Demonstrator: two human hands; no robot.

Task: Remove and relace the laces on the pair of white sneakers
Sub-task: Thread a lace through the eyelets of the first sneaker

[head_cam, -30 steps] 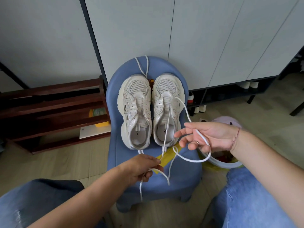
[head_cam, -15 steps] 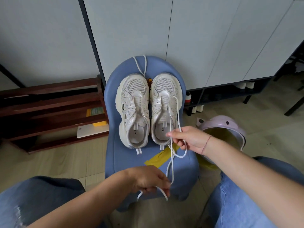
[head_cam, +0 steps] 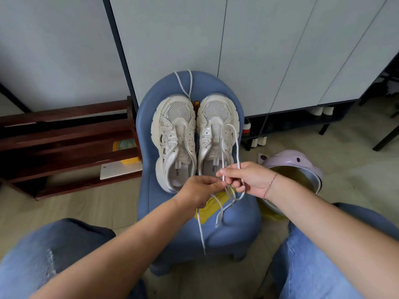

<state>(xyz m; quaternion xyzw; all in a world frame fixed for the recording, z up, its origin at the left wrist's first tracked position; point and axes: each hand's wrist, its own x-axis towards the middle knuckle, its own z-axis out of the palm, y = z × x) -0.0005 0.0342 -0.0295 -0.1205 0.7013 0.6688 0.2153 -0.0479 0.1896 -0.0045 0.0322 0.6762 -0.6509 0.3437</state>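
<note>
Left hand (head_cam: 197, 190), right hand (head_cam: 250, 178) pinch lace (head_cam: 237, 145) — lilac bin (head_cam: 289, 161) beside blue chair (head_cam: 237, 225)

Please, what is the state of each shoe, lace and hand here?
Left hand: pinches the lace.
Right hand: pinches the same lace.
Sneaker at right: this lace through some eyelets.
Sneaker at left: no lace.
Second lace: draped over the chair back.

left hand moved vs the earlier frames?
Yes. The left hand has gone from the blue chair's front edge up to the sneakers' heels, meeting the right hand on the lace.
</note>
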